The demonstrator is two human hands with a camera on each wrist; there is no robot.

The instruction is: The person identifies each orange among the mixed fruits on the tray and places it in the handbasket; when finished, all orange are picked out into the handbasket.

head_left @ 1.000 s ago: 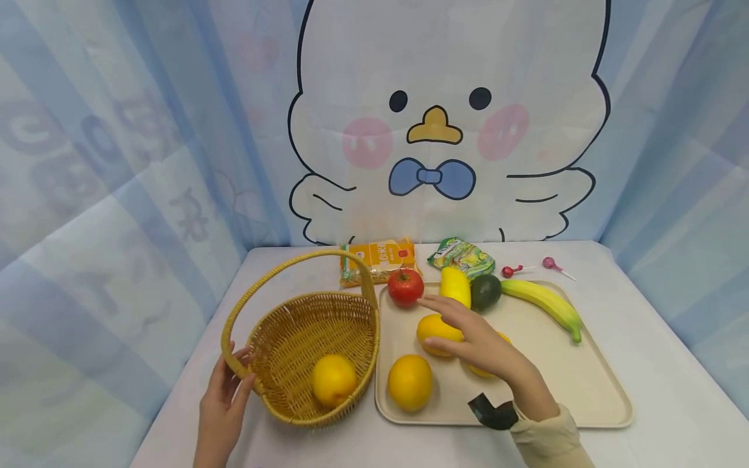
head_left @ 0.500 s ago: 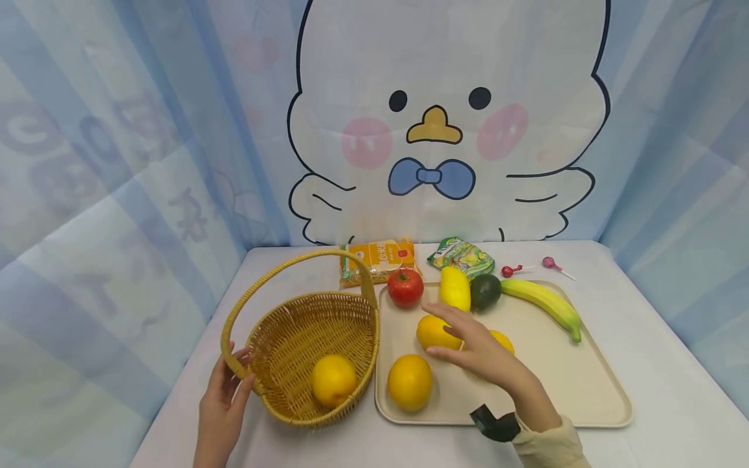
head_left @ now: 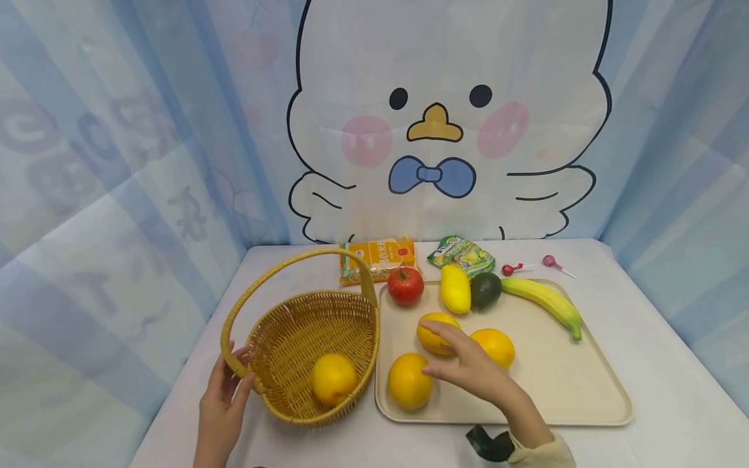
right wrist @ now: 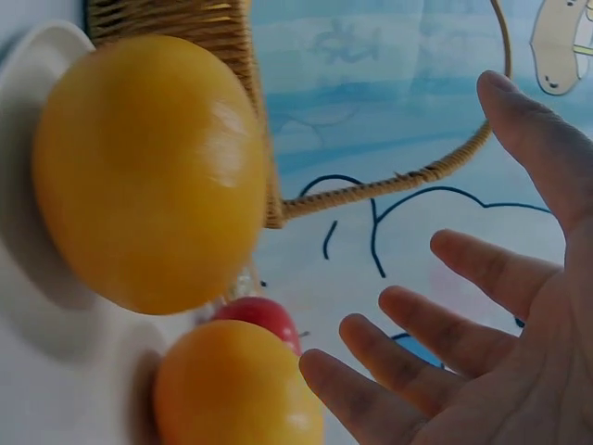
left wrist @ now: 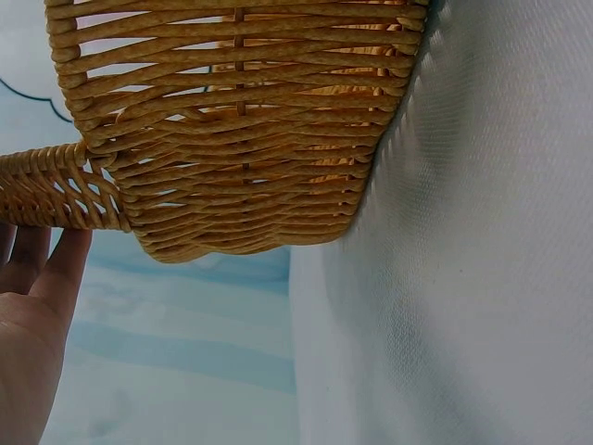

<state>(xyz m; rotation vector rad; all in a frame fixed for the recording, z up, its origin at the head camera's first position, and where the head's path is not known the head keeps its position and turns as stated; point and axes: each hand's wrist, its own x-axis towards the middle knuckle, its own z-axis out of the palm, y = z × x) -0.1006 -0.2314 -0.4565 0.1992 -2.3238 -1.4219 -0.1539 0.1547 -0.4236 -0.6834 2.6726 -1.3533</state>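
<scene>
My left hand [head_left: 221, 406] grips the foot of the handle of a wicker basket [head_left: 316, 312], with thumb and fingers on either side of it. Inside the basket lies a round yellow-orange fruit [head_left: 334, 380]. Over the beige tray [head_left: 562, 390], my right hand [head_left: 476, 370] hovers with its fingers spread and holds nothing. Nearest to its thumb is another round yellow-orange fruit [head_left: 409, 382] at the tray's front left. The fingertips partly cover a yellow fruit [head_left: 435, 328] behind it in the head view. One more yellow fruit [head_left: 494, 348] lies just beyond the hand.
Along the tray's back sit a tomato [head_left: 405, 286], a yellow mango-shaped fruit [head_left: 455, 289], a dark green avocado-like fruit [head_left: 485, 290] and a banana [head_left: 544, 304]. Behind them are an orange packet [head_left: 380, 260], a green packet [head_left: 462, 256] and two lollipops [head_left: 550, 262].
My right hand has moved toward the front of the tray, nearer the front-left fruit, uncovering the yellow fruit at its right. The left hand and basket have stayed put.
</scene>
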